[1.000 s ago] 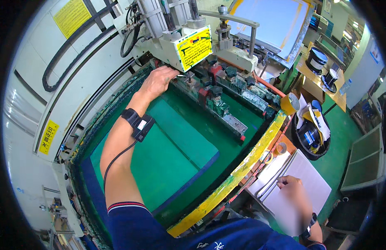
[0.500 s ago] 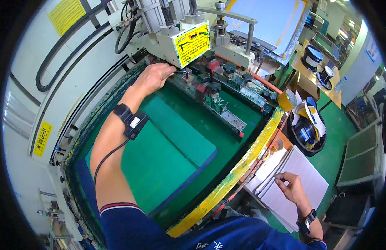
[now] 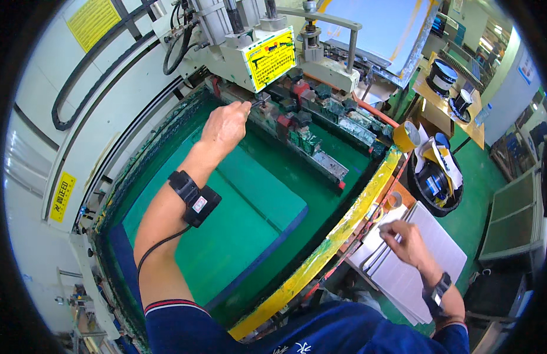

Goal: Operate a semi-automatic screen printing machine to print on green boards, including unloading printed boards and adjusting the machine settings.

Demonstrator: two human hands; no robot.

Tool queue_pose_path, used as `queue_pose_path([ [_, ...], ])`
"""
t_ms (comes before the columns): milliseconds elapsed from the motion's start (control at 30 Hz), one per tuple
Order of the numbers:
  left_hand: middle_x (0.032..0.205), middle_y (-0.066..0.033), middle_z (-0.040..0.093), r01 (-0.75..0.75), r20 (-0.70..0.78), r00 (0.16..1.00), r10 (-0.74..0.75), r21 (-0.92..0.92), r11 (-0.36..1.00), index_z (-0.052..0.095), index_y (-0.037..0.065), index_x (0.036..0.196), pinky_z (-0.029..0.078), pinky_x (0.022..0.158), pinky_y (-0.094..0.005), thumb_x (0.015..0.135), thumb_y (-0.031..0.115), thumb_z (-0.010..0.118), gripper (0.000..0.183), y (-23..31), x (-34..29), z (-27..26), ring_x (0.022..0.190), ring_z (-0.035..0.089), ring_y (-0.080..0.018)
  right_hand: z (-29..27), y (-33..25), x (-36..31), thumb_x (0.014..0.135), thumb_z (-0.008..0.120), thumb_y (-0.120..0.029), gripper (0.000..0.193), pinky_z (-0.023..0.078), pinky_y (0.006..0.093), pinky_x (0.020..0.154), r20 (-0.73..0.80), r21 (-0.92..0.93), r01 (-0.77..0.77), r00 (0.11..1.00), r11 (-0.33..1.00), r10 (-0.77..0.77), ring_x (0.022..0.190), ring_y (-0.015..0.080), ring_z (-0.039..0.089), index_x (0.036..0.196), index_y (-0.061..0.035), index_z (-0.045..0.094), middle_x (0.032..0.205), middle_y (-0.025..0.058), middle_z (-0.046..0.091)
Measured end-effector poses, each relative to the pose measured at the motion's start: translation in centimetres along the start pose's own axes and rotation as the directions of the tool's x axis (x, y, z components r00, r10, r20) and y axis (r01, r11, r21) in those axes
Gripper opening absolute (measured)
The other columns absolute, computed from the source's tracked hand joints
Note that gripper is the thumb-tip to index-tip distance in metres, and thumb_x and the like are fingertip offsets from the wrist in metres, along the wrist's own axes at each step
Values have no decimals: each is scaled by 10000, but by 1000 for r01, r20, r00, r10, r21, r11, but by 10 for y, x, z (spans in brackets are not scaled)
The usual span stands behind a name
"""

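Left grip [image 3: 226,128]: lower now, 11 o'clock, pinching dark rod [image 3: 257,102]
Right grip [image 3: 407,241]: 4 o'clock, blurred; I can't tell if closed

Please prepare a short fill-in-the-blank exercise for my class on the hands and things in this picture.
1. The left hand grips a thin dark tool near a sign whose main colour is ____.
2. The right hand appears over pale sheets, and its wrist strap is ____.
3. The printing screen stretching beneath the left forearm is mainly ____.
Missing words: yellow; black; green.
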State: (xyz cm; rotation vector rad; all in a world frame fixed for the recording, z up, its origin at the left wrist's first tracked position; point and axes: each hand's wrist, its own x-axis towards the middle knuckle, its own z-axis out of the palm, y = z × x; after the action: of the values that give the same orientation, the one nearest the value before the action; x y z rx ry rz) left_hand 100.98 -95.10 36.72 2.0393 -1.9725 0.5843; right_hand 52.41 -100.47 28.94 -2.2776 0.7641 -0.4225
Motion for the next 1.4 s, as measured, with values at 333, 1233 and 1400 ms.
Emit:
queue_pose_path([
  [333,868,-264,681,491,122,843,-525,225,841,677,1,916,528,764,-527,985,385,439,457,31,7,-9,850,665,-450,30,-40,163,875,640,-394,393,528,444,656,-25,-486,310,930,817,-368,749,363,659,847,-4,681,782,173,661],
  [1233,1069,-241,673,480,334,676,-657,477,737,710,-9,941,524,871,-474,833,198,499,315,90,63,27,1011,649,-418,66,-20,194,853,576,-186,191,549,356,639,32,-368,303,949,879,-314,866,204,714,855,-187,766,887,17,735],
  [1400,940,-312,665,785,308,560,-769,97,611,699,-47,811,539,823,-468,804,162,552,257,105,52,-9,887,672,-439,57,-34,192,865,582,-223,207,557,380,648,103,-465,360,929,809,-355,789,241,717,789,-141,756,813,78,727],
])
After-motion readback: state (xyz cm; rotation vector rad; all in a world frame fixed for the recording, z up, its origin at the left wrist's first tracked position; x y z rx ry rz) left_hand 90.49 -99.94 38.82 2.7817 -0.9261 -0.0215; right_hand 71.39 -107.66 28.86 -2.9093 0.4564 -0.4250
